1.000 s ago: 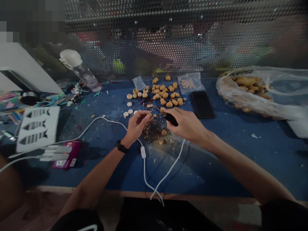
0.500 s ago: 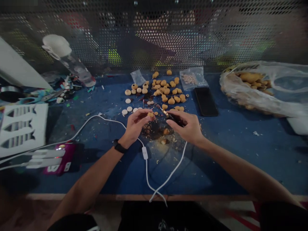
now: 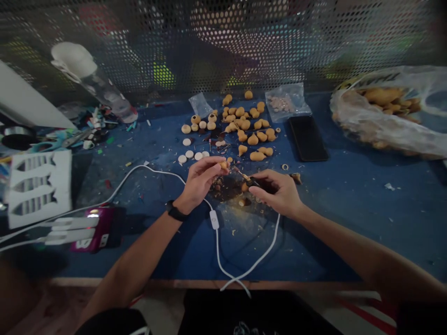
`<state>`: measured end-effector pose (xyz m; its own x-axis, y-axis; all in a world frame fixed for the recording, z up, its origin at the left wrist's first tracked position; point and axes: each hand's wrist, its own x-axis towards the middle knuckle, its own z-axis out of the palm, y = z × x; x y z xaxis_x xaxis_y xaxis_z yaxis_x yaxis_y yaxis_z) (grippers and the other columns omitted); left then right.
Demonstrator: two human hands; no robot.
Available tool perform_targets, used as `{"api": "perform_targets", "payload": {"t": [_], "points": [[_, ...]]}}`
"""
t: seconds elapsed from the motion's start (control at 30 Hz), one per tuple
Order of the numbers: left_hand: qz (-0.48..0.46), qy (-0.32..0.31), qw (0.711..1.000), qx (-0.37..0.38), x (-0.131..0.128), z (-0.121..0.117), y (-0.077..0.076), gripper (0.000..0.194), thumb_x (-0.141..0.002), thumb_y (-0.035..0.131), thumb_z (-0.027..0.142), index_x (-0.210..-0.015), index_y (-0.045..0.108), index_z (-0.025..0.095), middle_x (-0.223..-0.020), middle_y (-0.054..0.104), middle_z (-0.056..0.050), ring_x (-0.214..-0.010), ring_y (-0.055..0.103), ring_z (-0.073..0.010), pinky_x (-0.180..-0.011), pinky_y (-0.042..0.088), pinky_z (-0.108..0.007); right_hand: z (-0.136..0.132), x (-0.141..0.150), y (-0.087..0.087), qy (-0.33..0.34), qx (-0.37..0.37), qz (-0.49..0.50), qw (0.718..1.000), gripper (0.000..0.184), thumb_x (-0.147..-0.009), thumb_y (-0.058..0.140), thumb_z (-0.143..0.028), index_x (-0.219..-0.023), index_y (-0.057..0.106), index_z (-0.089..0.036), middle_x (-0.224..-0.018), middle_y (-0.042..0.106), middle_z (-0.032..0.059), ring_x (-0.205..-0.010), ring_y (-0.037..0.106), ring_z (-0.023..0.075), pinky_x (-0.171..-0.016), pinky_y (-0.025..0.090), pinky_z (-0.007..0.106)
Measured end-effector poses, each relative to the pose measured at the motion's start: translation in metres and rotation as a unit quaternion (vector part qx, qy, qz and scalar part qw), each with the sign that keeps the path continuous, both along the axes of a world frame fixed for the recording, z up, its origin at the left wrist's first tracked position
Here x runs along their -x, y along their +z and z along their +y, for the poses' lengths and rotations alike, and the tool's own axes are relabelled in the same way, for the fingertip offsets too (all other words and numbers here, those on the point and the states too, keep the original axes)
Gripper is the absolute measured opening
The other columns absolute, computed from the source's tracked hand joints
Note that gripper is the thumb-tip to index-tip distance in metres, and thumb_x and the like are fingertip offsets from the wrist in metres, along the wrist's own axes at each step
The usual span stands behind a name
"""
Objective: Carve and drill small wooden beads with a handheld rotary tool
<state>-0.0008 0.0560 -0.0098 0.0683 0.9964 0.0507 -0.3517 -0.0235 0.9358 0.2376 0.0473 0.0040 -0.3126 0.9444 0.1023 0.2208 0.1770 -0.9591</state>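
On a blue workbench [image 3: 331, 232], wood shavings [image 3: 223, 191] lie under the hands. The left hand [image 3: 200, 182] pinches a small tan bead [image 3: 223, 164] in its fingertips, and the right hand [image 3: 277, 193] grips a dark-handled knife [image 3: 264, 185] just beside it; more beads [image 3: 244, 123] lie beyond.

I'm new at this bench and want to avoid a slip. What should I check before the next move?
1. Left hand grip on the bead: ok, pinched in the fingertips.
2. Right hand grip on the knife: ok, black handle held in the fingers.
3. Blade clear of the left fingers: cannot tell, it points toward them and the gap is small.
4. Cable clear of the hands: not ok, it runs just under the left wrist.
5. Phone away from the hands: ok, it lies off to the far right of them.
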Motion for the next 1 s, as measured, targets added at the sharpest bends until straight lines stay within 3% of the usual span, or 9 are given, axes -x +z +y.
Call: {"api": "perform_targets", "payload": {"t": [0.17,0.27,0.4,0.67,1.0], "points": [[0.006,0.011,1.000,0.001,-0.002,-0.002,0.003,0.025,-0.080,0.092,0.042,-0.097,0.085,0.025,-0.098,0.081,-0.003,-0.076,0.073,-0.0123,-0.077,0.062,-0.028,0.000,-0.002,-0.002,0.023,-0.021,-0.018,0.999,0.024,-0.084,0.080,-0.041,-0.096,0.078,-0.021,-0.075,0.078,0.0012,-0.063,0.070,0.0168,-0.057,0.055,0.027],[-0.014,0.012,1.000,0.015,-0.007,-0.005,0.008,0.022,-0.080,0.092,0.039,-0.096,0.085,0.024,-0.091,0.080,-0.001,-0.074,0.073,-0.0107,-0.074,0.060,-0.023,0.000,-0.004,-0.004,0.033,-0.060,-0.029,0.997,0.024,-0.085,0.080,-0.041,-0.096,0.078,-0.020,-0.077,0.079,0.0022,-0.062,0.070,0.0165,-0.056,0.054,0.027],[-0.054,0.001,0.998,0.043,-0.011,-0.011,0.012,0.024,-0.080,0.091,0.035,-0.100,0.085,0.024,-0.095,0.082,-0.002,-0.076,0.074,-0.0108,-0.075,0.061,-0.021,0.001,-0.004,-0.005,0.039,-0.092,-0.027,0.995,0.022,-0.086,0.080,-0.038,-0.097,0.077,-0.019,-0.079,0.079,0.0029,-0.061,0.070,0.0152,-0.055,0.054,0.025],[-0.074,-0.004,0.995,0.070,-0.010,-0.012,0.011,0.017,-0.078,0.090,0.033,-0.091,0.086,0.022,-0.099,0.083,-0.005,-0.079,0.076,-0.0118,-0.077,0.062,-0.021,0.000,-0.004,-0.006,0.021,-0.094,-0.011,0.995,0.020,-0.086,0.082,-0.035,-0.098,0.078,-0.020,-0.075,0.078,0.0021,-0.060,0.068,0.0159,-0.054,0.053,0.026],[-0.064,-0.026,0.995,0.075,-0.009,-0.013,0.013,0.029,-0.079,0.093,0.038,-0.102,0.085,0.023,-0.099,0.081,-0.004,-0.076,0.077,-0.0111,-0.074,0.063,-0.020,0.000,-0.004,-0.005,0.010,-0.074,0.007,0.997,0.019,-0.085,0.082,-0.035,-0.098,0.078,-0.022,-0.078,0.079,0.0014,-0.065,0.073,0.0179,-0.058,0.059,0.027]]}}
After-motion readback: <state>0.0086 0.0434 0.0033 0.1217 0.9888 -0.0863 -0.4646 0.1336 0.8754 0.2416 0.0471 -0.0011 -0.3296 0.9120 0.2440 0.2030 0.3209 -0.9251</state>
